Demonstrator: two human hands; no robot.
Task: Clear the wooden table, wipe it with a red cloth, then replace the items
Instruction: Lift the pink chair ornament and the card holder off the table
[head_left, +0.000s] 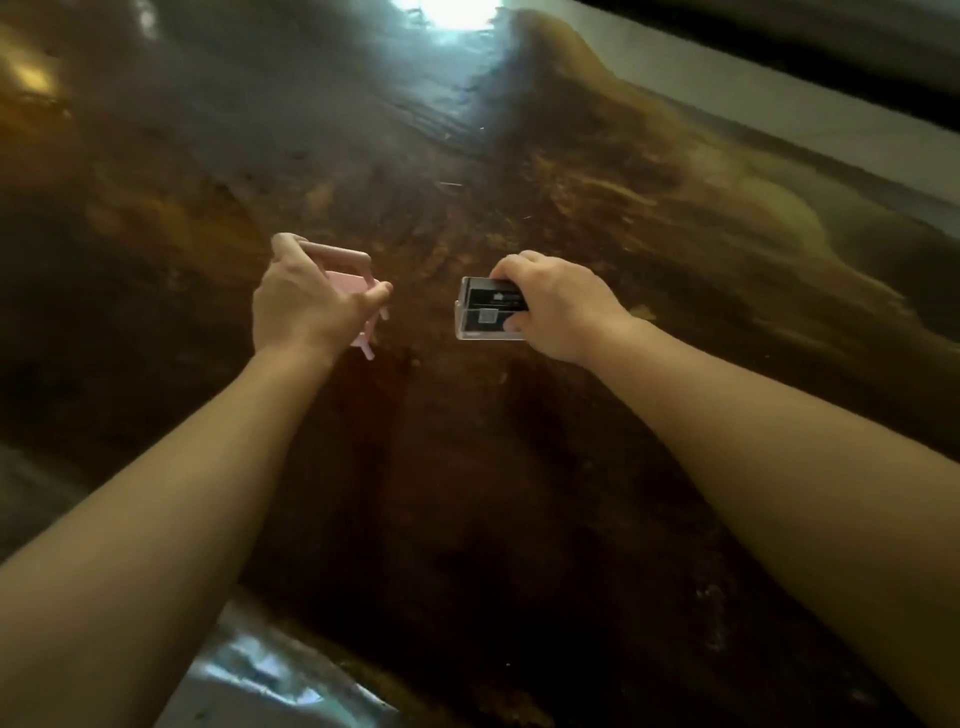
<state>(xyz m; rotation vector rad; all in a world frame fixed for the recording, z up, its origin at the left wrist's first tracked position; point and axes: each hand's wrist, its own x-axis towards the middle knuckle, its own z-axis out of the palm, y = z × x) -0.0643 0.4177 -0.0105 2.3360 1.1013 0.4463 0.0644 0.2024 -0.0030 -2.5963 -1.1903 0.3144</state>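
Note:
A dark, glossy wooden table (467, 467) fills most of the head view. My left hand (301, 304) is closed around a small pink object with a curved handle (347, 260), held just above the table's middle. To its right, my right hand (550, 306) grips a small clear case with a black card inside (485, 309), also low over the tabletop. Both forearms reach in from the bottom corners. I see no red cloth in the frame.
Bright light glares off the table's far end (452, 10). A pale floor or wall strip (831, 130) runs along the table's right edge. Grey floor (270, 675) shows below the near left edge.

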